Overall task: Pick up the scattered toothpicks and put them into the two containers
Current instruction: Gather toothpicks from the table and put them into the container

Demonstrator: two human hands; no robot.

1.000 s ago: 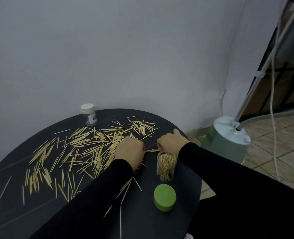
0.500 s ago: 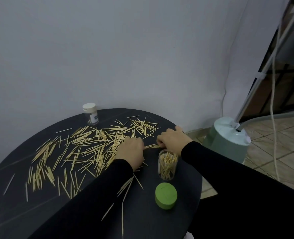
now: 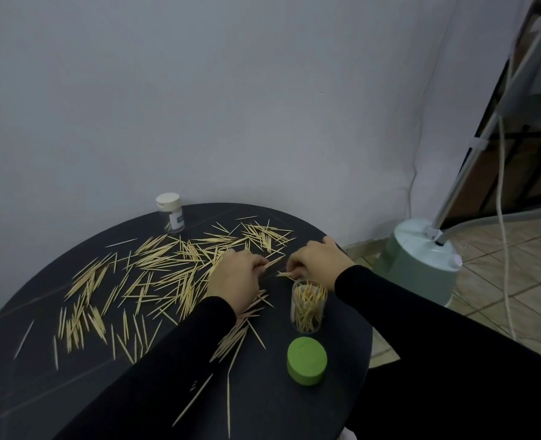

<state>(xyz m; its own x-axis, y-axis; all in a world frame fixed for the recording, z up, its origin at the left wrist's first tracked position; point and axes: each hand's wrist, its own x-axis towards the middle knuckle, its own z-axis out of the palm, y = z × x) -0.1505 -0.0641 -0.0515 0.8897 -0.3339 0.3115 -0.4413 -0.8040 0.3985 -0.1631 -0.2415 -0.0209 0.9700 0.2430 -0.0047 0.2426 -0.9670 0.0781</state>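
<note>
Several pale toothpicks (image 3: 155, 274) lie scattered over the round black table (image 3: 294, 417). An open clear container (image 3: 308, 308), partly filled with toothpicks, stands right of centre. Its green lid (image 3: 306, 365) lies in front of it. A second clear container with a white cap (image 3: 171, 216) stands at the table's far edge. My left hand (image 3: 236, 279) pinches a few toothpicks at its fingertips. My right hand (image 3: 318, 263) pinches a small bundle of toothpicks just behind the open container.
A pale wall runs close behind the table. To the right, on the tiled floor, stands a mint-green appliance base (image 3: 421, 262) with a metal pole and a white cord. The table's right edge drops off beside the open container.
Both hands have shifted slightly away from me on the table, and the toothpicks between their fingertips have lifted a little. The containers and lid stay put.
</note>
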